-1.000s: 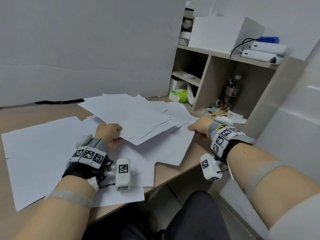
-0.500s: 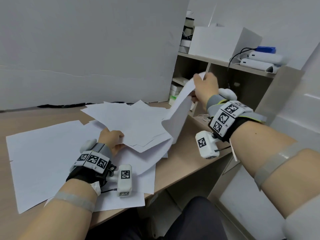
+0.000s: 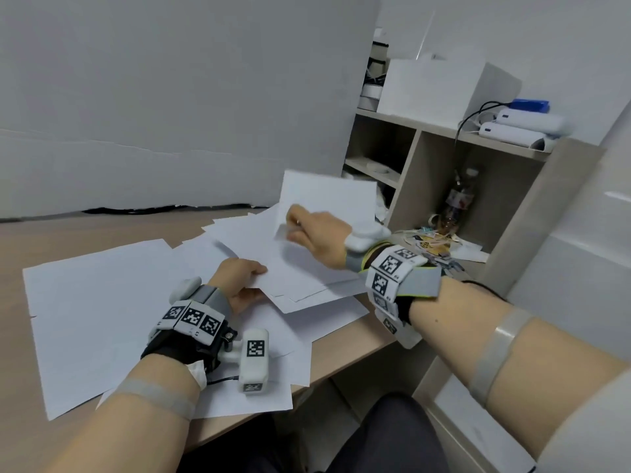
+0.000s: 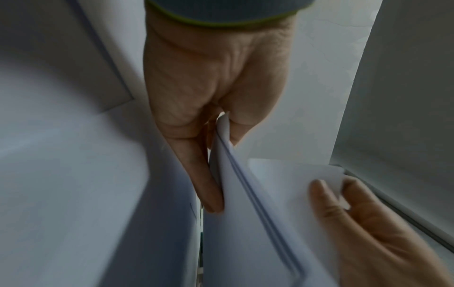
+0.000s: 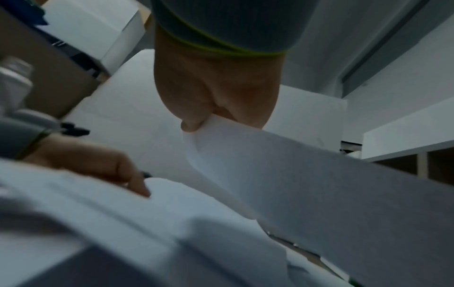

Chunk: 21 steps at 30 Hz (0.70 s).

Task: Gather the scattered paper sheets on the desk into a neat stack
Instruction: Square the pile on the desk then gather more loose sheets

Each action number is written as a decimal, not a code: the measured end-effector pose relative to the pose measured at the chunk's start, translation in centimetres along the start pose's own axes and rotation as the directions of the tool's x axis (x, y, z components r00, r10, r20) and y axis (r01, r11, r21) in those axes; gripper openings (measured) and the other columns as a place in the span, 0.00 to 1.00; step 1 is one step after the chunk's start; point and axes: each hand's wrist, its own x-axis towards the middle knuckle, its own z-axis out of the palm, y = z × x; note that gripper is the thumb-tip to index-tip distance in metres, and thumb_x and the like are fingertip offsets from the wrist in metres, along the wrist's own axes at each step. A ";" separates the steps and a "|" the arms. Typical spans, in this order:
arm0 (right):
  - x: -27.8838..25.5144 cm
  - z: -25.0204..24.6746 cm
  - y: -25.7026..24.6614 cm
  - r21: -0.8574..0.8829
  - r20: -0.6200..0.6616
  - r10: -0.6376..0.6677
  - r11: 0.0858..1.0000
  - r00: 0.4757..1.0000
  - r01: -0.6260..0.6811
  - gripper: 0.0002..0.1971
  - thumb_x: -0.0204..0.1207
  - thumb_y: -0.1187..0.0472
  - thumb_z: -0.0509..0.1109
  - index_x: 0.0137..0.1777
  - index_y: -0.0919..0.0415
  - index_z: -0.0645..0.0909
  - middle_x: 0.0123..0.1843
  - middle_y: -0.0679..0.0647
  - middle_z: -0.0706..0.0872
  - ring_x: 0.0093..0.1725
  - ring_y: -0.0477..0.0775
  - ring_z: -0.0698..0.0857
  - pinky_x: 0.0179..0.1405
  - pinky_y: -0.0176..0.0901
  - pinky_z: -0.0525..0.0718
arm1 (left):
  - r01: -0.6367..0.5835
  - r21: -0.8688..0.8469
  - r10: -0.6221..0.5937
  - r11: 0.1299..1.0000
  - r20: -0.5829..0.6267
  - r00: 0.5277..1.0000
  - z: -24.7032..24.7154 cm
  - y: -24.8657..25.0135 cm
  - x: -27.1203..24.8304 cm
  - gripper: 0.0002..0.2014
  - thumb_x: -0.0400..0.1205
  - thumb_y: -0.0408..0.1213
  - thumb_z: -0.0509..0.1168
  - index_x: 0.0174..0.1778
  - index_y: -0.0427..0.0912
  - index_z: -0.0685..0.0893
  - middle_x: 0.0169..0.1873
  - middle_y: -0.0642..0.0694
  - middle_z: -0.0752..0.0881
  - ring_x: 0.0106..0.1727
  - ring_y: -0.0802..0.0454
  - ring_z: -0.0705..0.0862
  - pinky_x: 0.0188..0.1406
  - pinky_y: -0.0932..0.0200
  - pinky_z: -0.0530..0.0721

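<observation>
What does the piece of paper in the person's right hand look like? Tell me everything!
The sheet is plain white paper, thin and blank on the side that shows, with no writing visible. It is lifted off the desk and stands nearly upright above the pile of gathered sheets, and it bends in a soft curve in the right wrist view. The right hand pinches it near its lower edge between thumb and fingers. The left hand holds the pile, not this sheet.

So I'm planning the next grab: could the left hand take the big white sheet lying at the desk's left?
Probably not yet: the left hand grips a bundle of white sheets; nothing covers the big white sheet.
</observation>
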 end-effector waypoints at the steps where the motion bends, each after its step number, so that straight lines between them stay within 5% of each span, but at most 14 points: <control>1: 0.0 0.9 0.1 -0.017 0.038 -0.008 1.000 0.999 0.008 0.06 0.85 0.51 0.56 0.50 0.51 0.63 0.39 0.56 0.80 0.41 0.65 0.80 0.42 0.57 0.80 | 0.017 -0.009 -0.017 1.000 0.011 1.000 0.1 0.0 0.0 0.10 0.79 0.17 0.60 0.54 0.30 0.80 0.48 0.32 0.86 0.49 0.33 0.87 0.56 0.30 0.85; 8: -0.9 3.5 -0.2 -0.067 0.167 -0.015 0.997 0.986 0.027 0.04 0.84 0.55 0.60 0.51 0.54 0.69 0.41 0.55 0.80 0.44 0.65 0.80 0.43 0.53 0.78 | 0.057 -0.027 -0.054 0.998 0.072 0.996 0.0 -0.2 -0.2 0.09 0.82 0.20 0.55 0.54 0.28 0.78 0.48 0.33 0.83 0.51 0.32 0.85 0.52 0.34 0.87; 14: -1.6 4.0 -0.9 0.048 0.113 -0.136 0.990 0.984 0.131 0.03 0.83 0.57 0.61 0.51 0.55 0.73 0.42 0.56 0.83 0.42 0.63 0.79 0.46 0.56 0.81 | 0.089 0.011 -0.090 0.996 0.084 0.992 -0.2 -0.4 -0.1 0.19 0.87 0.48 0.60 0.65 0.37 0.80 0.56 0.32 0.89 0.53 0.33 0.90 0.43 0.36 0.89; 18: -1.9 4.9 -0.2 0.050 0.179 -0.098 0.995 0.979 0.091 0.11 0.76 0.45 0.59 0.53 0.47 0.73 0.51 0.53 0.85 0.49 0.61 0.81 0.53 0.59 0.81 | 0.067 0.193 -0.080 0.979 0.060 0.995 0.0 -0.6 0.0 0.12 0.82 0.25 0.65 0.62 0.26 0.80 0.51 0.28 0.89 0.45 0.34 0.90 0.35 0.42 0.90; 21: -2.3 3.9 1.4 0.086 0.253 -0.002 0.996 0.967 -0.021 0.23 0.71 0.43 0.74 0.63 0.47 0.74 0.66 0.48 0.83 0.64 0.55 0.81 0.65 0.57 0.79 | 0.041 0.243 -0.042 0.969 -0.001 0.999 0.1 -0.5 -0.2 0.08 0.80 0.17 0.62 0.52 0.30 0.77 0.45 0.31 0.85 0.42 0.33 0.88 0.33 0.41 0.91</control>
